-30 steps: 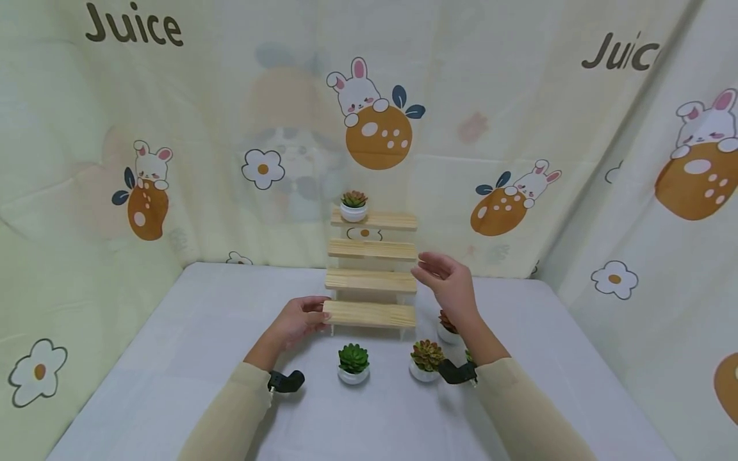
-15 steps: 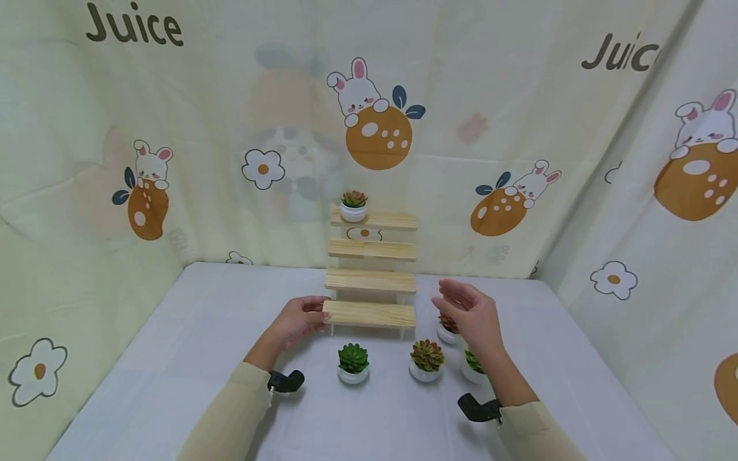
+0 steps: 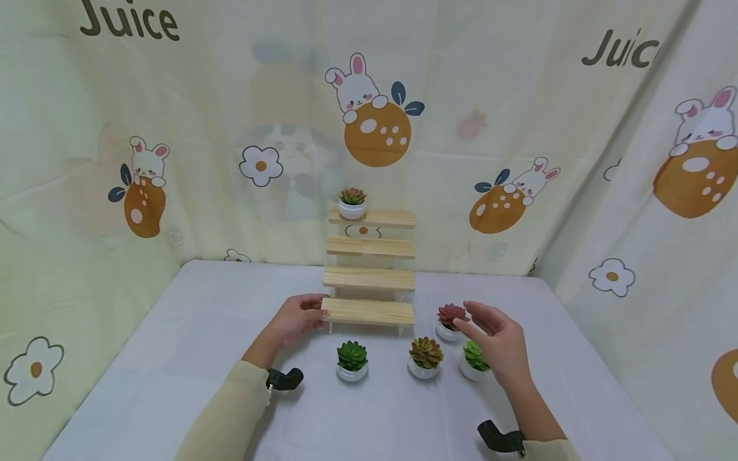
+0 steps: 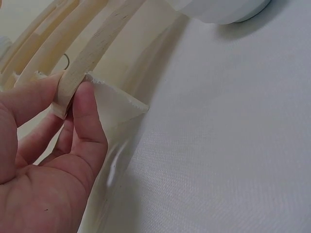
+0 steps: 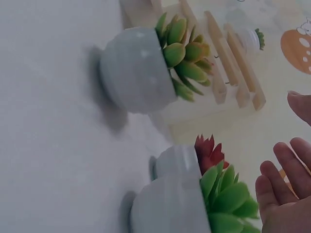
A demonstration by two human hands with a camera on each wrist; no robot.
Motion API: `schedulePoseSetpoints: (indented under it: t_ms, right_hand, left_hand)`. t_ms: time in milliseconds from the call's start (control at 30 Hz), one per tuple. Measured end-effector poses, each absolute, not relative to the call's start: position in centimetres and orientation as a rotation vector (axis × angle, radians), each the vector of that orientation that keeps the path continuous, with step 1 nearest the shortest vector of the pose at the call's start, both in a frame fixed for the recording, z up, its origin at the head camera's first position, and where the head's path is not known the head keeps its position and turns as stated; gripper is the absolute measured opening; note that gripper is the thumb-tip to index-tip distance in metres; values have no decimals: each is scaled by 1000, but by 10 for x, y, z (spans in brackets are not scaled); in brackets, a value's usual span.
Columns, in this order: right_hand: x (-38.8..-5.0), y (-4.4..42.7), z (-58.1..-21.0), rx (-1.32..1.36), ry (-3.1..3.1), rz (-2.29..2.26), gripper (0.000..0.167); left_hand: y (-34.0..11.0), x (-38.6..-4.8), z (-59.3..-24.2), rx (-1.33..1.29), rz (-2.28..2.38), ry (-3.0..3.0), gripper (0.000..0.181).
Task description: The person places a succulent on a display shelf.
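My left hand (image 3: 296, 318) pinches the left end of the lowest board of a tiered wooden shelf (image 3: 369, 312); in the left wrist view thumb and fingers grip that board (image 4: 92, 56). My right hand (image 3: 497, 336) is in the air with fingers parted and nothing between them. Close to its fingertips is a potted red succulent (image 3: 450, 319). A potted bright green succulent (image 3: 474, 360) is partly hidden behind this hand. To its left stands a potted yellow-brown succulent (image 3: 425, 356), and further left a potted dark green succulent (image 3: 352, 360).
On the left of the top board sits another potted succulent (image 3: 352, 203). The shelf stands toward the back of a white-covered table (image 3: 230, 320), before a printed curtain (image 3: 438, 192). A black wrist camera (image 3: 500, 438) is strapped to the right wrist.
My right hand has moved right and toward me, from beside the shelf's boards to the red and bright green succulents, uncovering both more. My left hand keeps its grip on the lowest board.
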State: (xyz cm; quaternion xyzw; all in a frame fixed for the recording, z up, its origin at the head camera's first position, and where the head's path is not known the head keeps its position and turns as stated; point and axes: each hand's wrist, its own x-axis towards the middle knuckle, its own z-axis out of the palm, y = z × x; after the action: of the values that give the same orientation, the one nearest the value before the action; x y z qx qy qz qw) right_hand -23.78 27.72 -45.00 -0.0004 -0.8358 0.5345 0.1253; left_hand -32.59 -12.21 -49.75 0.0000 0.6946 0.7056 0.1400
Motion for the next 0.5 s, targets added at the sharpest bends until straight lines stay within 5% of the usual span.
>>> schedulePoseSetpoints:
  t_ms: [500]
  right_hand:
    - [-216,297,-468,-178,-2535,1419,67]
  left_hand:
    - [-123,-328,-502,28,2055,1994,50]
